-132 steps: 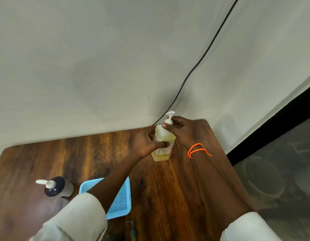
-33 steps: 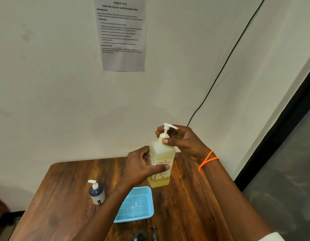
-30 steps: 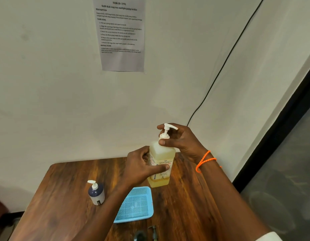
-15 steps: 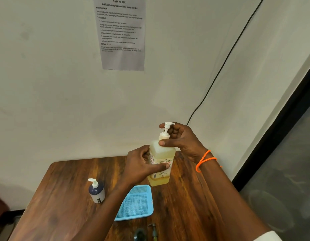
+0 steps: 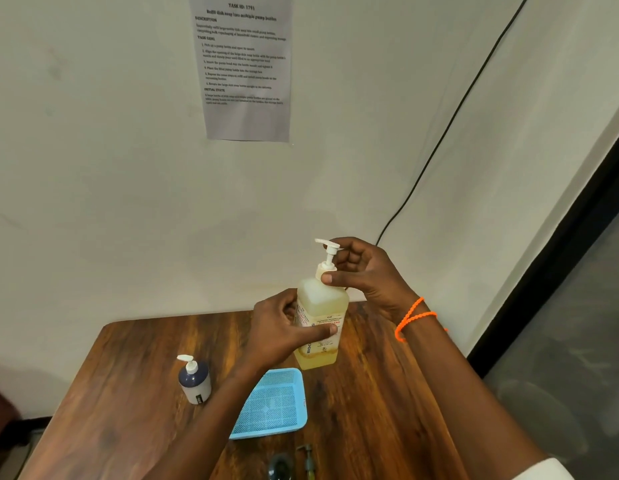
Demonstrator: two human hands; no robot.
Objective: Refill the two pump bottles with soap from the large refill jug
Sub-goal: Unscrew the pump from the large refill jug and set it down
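The wooden table (image 5: 363, 403) stands against the wall, and the yellow bottle (image 5: 320, 327) is held upright just above its far end, over the corner of the blue basket (image 5: 271, 405). It is the biggest container here, squared off, cloudy plastic with pale yellow soap inside; I judge it fairly full and so heavy enough to want a whole palm around the body. The walls look stiff but would give under a hard squeeze, and any soap film would make them slick, so the labelled middle is the sensible place to hold.

The left hand (image 5: 278, 332) does just that, fingers and thumb wrapped round the label. The right hand (image 5: 361, 271) is clamped on the white pump (image 5: 327, 263), thumb and fingers pinching the collar at the neck, which I take as twisting it. The collar is small and ridged, the stem above it thin and easy to snap, so the grip belongs low.

The small dark bottle (image 5: 194, 381) sits well to the left on the table, pump on, light and easy to tip.
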